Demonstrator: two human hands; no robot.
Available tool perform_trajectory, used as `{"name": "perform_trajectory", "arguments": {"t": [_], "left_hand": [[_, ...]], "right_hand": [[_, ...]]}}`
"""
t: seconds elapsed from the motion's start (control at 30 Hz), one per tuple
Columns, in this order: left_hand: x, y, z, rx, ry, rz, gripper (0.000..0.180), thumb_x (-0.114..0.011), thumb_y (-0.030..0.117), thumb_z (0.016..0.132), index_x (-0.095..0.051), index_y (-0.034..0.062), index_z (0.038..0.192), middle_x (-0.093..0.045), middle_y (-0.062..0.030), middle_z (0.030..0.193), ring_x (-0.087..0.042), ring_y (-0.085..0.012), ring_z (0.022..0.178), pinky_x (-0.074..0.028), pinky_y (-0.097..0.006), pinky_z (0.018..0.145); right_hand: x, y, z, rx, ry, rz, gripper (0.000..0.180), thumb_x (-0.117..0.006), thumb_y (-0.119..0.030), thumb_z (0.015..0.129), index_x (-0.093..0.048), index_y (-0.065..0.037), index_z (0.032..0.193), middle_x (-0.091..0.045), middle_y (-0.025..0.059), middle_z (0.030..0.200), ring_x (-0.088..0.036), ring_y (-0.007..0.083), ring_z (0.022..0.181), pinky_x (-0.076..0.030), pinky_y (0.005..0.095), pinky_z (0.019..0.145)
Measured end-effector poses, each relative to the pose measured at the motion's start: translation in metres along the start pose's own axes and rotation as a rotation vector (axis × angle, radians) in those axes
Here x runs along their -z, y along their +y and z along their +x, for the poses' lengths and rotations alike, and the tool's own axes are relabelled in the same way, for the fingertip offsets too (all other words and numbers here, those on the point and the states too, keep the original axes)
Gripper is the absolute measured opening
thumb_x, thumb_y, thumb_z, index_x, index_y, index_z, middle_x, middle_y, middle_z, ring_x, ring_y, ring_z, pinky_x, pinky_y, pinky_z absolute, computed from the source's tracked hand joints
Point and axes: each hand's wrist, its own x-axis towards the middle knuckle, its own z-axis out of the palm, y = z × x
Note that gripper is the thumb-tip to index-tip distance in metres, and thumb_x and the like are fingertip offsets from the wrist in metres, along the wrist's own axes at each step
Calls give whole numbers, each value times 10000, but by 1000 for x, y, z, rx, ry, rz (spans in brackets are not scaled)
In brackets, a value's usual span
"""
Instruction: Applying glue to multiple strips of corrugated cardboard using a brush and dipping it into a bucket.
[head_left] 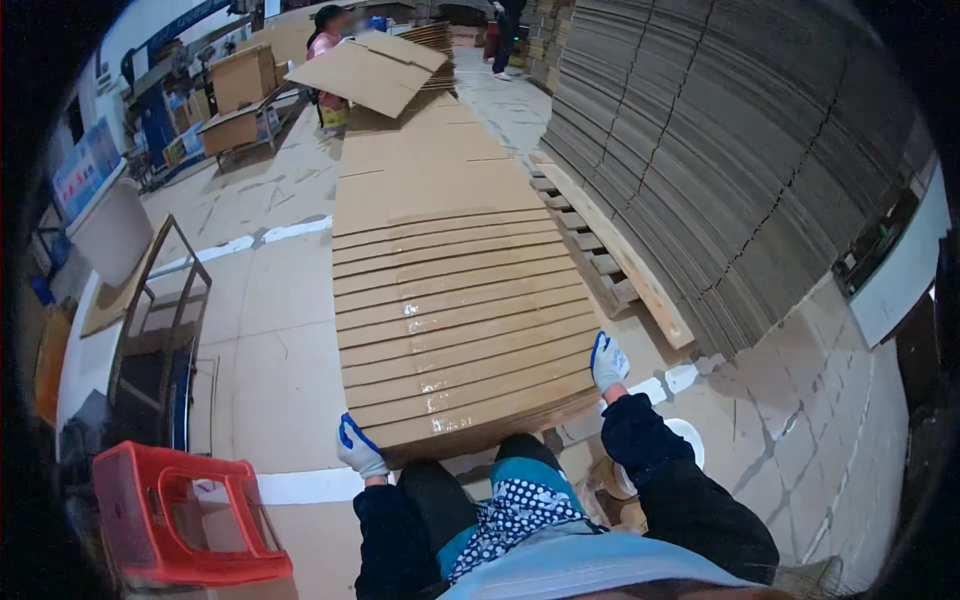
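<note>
Before me lies a long row of flat brown cardboard sheets [470,330], overlapping like shingles so that only a strip of each shows. Shiny, wet-looking patches run down the strips left of their middle. My left hand [360,449], in a white glove with blue fingers, grips the near left corner of the sheets. In a matching glove, my right hand [608,364] holds their right edge, a little farther from me. The undersides of the sheets and part of my fingers are hidden.
A red plastic stool [165,515] stands at the lower left, a white bucket [688,440] beside my right forearm. Tall stacked cardboard [720,150] rises on the right near a wooden pallet [610,255]. At the far end, a person [328,60] is behind a raised cardboard sheet [370,72].
</note>
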Motion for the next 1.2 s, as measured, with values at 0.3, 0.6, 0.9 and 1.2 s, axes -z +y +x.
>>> {"name": "perform_trajectory", "arguments": {"t": [0.3,0.6,0.9,1.2], "left_hand": [[17,31,4,-32,-73,497,402,-436,338,911,-633,-12,902,-637,-202,870,-603,-338,781,-455,-400,713],[34,48,0,20,-497,967,641,-407,584,827,-617,-5,966,-596,-253,973,-559,-409,929,-410,-479,817],[24,81,2,9,-534,1147,684,-368,619,816,-648,8,943,-597,-256,979,-565,-397,954,-422,-459,843],[26,108,15,-133,-589,1260,677,-374,605,835,-660,-6,898,-627,-248,901,-590,-381,923,-450,-435,831]], "right_hand": [[8,-8,-4,9,1,51,505,-309,-464,903,-595,-66,782,-620,197,782,-595,368,729,-443,468,673],[-2,70,25,499,-160,-94,532,-316,-480,892,-644,-65,842,-639,188,836,-616,346,771,-471,474,714],[65,32,-2,389,-392,-245,548,-312,-472,890,-671,-60,855,-643,183,896,-618,321,847,-482,448,726],[76,35,13,567,-360,-248,545,-344,-489,873,-667,-51,854,-651,167,864,-621,327,821,-474,493,688]]}}
